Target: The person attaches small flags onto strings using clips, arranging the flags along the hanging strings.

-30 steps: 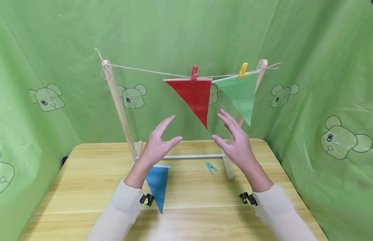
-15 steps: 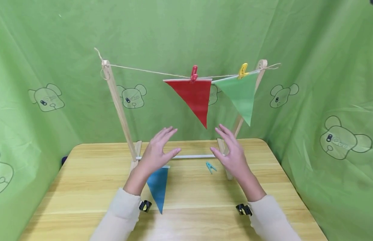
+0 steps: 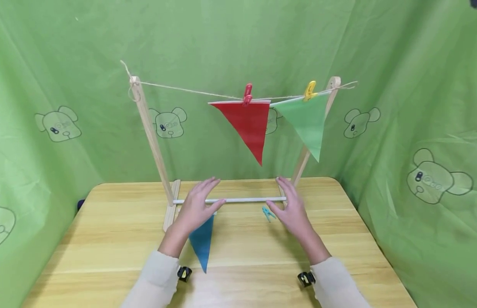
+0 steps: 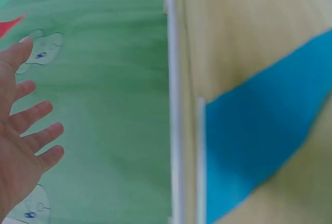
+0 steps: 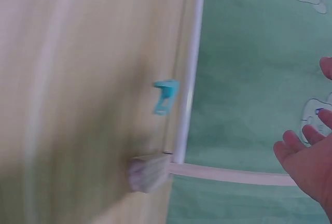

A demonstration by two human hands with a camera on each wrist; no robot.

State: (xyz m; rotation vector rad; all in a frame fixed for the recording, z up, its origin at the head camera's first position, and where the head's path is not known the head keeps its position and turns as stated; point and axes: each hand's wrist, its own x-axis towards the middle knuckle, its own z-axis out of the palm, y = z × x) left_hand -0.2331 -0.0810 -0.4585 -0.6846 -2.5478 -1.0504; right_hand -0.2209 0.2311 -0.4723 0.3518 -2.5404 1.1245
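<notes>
Lower centre-left of frame, the left grip (image 3: 197,205), thumb and fingers apart, partly hides the blue pennant (image 3: 202,241). The right grip (image 3: 294,210), likewise spread, appears right of the turquoise clothespin (image 3: 267,212).

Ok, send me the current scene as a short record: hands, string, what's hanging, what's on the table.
left hand: holding nothing
right hand: holding nothing
string: tied between two wooden posts
hanging: red flag by red clip, green flag by yellow clip
table: blue flag and blue clip, lying apart
</notes>
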